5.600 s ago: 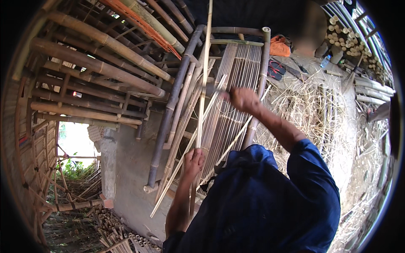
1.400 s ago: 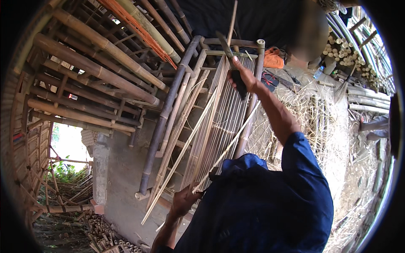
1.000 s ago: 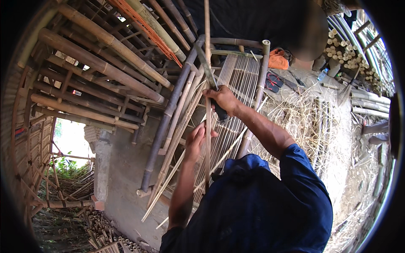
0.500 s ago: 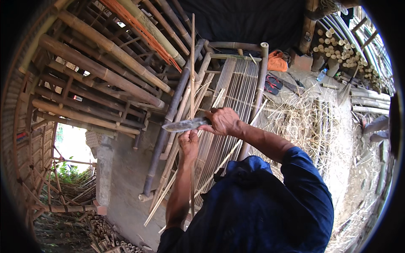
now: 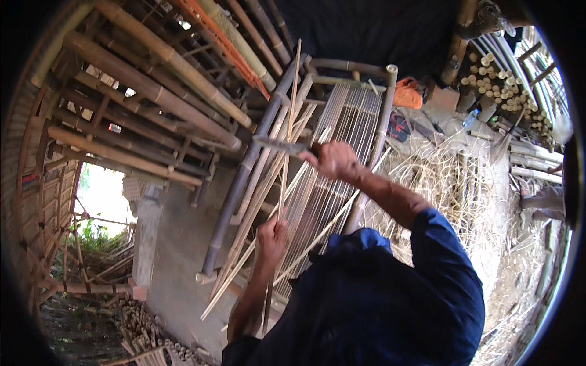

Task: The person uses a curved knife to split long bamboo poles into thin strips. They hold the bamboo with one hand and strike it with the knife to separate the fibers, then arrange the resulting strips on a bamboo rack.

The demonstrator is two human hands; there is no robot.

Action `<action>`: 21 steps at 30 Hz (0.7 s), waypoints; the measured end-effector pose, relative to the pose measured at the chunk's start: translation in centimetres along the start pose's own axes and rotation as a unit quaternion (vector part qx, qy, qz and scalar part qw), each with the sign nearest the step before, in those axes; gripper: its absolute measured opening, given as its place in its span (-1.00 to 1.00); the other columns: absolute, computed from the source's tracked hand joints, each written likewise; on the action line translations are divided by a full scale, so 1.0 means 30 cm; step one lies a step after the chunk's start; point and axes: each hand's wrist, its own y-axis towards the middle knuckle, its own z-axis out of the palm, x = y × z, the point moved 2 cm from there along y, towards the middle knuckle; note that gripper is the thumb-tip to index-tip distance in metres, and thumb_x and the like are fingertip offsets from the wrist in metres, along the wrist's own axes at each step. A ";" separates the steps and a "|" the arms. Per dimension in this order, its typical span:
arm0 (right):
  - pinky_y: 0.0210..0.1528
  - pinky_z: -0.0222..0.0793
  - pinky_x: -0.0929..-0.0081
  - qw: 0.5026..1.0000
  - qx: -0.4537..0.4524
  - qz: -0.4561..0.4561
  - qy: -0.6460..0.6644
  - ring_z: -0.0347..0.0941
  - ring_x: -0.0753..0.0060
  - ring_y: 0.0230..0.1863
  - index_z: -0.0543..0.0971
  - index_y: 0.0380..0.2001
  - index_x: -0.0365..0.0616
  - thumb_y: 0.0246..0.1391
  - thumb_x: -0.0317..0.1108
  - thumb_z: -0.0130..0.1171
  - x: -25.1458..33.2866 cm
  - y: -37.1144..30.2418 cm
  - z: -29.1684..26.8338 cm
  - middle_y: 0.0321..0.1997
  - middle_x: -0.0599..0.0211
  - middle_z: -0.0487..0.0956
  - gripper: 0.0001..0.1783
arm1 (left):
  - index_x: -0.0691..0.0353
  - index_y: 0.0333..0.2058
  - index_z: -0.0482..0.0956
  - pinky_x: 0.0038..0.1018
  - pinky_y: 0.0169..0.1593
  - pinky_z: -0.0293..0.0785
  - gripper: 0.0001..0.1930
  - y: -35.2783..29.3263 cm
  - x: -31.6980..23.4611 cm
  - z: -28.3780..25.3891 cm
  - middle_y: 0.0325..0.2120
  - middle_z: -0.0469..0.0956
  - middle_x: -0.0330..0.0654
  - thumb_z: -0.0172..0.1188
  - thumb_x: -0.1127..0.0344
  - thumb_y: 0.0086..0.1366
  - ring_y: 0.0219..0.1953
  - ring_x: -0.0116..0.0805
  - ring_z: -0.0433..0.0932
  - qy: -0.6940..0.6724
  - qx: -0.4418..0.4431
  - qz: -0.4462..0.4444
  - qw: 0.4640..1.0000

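A long, narrow bamboo strip [image 5: 294, 85] runs upright through the view in front of me. Lower down on it, my left hand [image 5: 272, 236] is closed with the fingers wrapped round the strip. Higher up, my right hand [image 5: 333, 160] grips the handle of a broad-bladed knife [image 5: 279, 145]. Its blade points left and lies across the strip; whether it touches cannot be made out. Beneath both hands stretches a bamboo frame [image 5: 386, 116] bearing rows of thin slats [image 5: 351, 131]. Several loose strips [image 5: 244, 244] lie along its left side.
Bamboo poles [image 5: 152, 100] are racked at the upper left. Cut straw-like shavings [image 5: 439, 177] cover the ground on the right. An orange bag [image 5: 408, 93], a clear bottle [image 5: 470, 118] and stacked pole ends [image 5: 488, 79] are at the far right. Part of another person [image 5: 543, 201] shows at the right edge.
My left hand has slid down toward me, away from the knife. My right hand with the knife has moved slightly up and right. The whole view has shifted a little.
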 end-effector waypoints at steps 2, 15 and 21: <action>-0.76 0.25 0.26 0.998 0.054 -0.032 -0.027 0.30 0.47 -0.80 0.66 -0.39 -0.03 0.23 0.47 -0.34 0.089 -0.085 0.024 -0.80 0.37 0.42 -0.16 | 0.32 0.08 0.54 -0.49 -0.50 0.23 -0.66 -0.034 0.005 0.009 -0.69 0.28 -0.12 0.05 0.34 0.38 -0.62 -0.46 0.25 -0.067 0.014 -0.052 0.996; -0.90 -0.01 0.58 0.947 -0.276 -0.076 -0.147 -0.07 0.74 -0.87 0.36 -0.82 0.03 0.35 0.30 -0.31 -0.190 0.042 0.045 -0.88 0.63 0.11 -0.22 | 0.36 -0.04 0.54 -0.41 -0.49 0.23 -0.72 -0.193 0.050 -0.003 -0.66 0.27 -0.12 0.08 0.29 0.40 -0.59 -0.47 0.23 -0.090 0.043 -0.043 0.994; -0.62 0.44 0.28 0.988 -0.138 0.024 -0.067 0.39 0.38 -0.73 0.56 -0.60 -0.15 0.20 0.52 -0.42 -0.278 0.072 0.022 -0.77 0.27 0.42 -0.05 | 0.32 0.10 0.51 -0.47 -0.47 0.28 -0.67 -0.300 0.042 -0.053 -0.61 0.40 -0.17 0.02 0.33 0.44 -0.57 -0.53 0.27 -0.090 0.062 -0.093 0.990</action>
